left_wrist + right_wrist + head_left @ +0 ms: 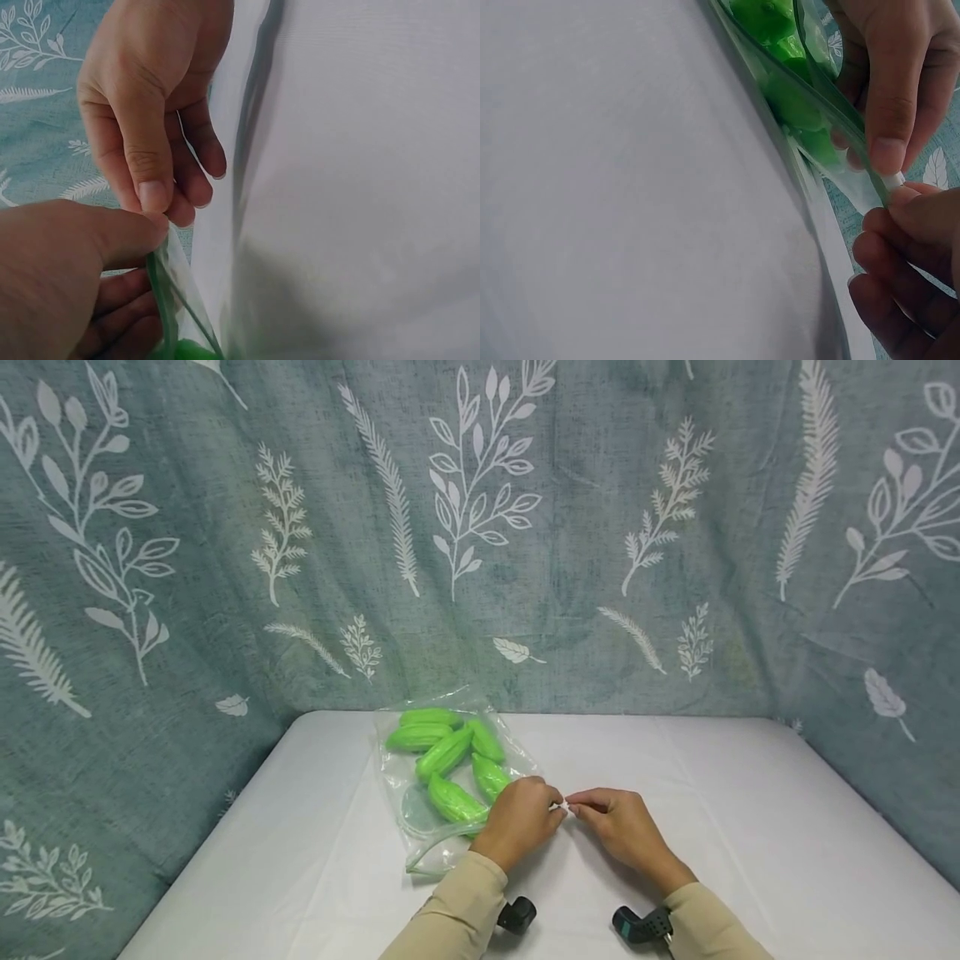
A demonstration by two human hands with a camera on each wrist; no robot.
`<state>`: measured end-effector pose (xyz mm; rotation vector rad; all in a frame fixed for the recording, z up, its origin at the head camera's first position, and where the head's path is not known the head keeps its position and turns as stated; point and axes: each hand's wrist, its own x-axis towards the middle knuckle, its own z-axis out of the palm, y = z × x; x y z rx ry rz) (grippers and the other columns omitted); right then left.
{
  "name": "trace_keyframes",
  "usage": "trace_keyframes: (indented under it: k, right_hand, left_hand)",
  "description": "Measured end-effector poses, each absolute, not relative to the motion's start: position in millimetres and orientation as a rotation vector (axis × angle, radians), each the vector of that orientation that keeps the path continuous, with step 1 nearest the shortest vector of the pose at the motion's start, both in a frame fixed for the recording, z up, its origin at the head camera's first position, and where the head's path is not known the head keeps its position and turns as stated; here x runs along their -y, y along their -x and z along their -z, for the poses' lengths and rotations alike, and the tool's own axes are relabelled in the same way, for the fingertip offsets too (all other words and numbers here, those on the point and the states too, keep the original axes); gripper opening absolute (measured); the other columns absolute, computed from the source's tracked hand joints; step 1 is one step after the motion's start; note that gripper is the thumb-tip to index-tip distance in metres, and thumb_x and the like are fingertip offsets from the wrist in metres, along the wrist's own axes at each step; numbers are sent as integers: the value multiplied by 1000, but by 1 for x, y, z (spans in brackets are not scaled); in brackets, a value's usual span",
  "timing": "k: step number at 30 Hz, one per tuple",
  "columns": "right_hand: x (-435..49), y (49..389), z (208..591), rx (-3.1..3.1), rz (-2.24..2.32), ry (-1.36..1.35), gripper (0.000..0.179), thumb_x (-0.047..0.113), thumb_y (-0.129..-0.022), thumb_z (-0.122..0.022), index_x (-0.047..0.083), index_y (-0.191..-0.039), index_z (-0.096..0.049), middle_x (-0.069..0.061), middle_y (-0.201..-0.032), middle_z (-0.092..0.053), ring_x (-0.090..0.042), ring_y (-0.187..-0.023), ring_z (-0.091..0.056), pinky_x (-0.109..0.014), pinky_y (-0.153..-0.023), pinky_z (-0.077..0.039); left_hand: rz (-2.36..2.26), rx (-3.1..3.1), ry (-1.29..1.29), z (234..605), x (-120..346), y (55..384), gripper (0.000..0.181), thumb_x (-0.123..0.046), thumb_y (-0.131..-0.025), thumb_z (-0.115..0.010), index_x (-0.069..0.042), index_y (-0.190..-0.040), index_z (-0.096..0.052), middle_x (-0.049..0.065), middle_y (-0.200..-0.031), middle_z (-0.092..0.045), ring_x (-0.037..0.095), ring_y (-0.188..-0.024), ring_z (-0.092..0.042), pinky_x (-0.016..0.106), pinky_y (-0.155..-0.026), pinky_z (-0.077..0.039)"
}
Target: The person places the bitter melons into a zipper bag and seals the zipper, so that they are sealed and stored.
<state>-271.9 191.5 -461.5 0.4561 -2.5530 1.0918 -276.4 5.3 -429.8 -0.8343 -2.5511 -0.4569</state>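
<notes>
A clear zip bag with a green zip edge lies on the table, with several bright green, ridged, gourd-like vegetables inside. Its mouth gapes in the right wrist view, where both green strips show. My left hand pinches the bag's mouth near one end, thumb on top. Right beside it, the thumb and forefinger of my right hand pinch the end corner of the zip edge. A small white slider peeks out between the two hands' fingertips, mostly covered.
A white cloth covers the table. Behind it and at both sides hangs a blue-green curtain with white leaf prints. Black wrist-worn devices sit below each hand, near the beige sleeves.
</notes>
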Motion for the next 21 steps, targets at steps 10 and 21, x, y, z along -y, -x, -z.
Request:
trace_keyframes:
  k: [10, 21]
  right_hand:
    - [-189, 270, 460, 2530, -1091, -455, 13, 9, -90, -74, 20, -95, -80, 8, -94, -75, -13, -92, -69, -35, -80, -54]
    - [-190, 271, 463, 2529, -1086, -416, 8, 14, -90, -75, 21, -92, -79, 9, -91, -74, -11, -89, -68, -35, -78, -54]
  left_hand:
    - [494, 2515, 831, 435, -5, 280, 5, -20, -86, -78, -16, -87, -81, -7, -75, -67, 6, -68, -60, 20, -62, -47]
    - [430, 2438, 784, 439, -3, 278, 5, -25, -83, -80, -21, -86, -82, -9, -74, -66, 7, -67, -63, 21, -56, -47]
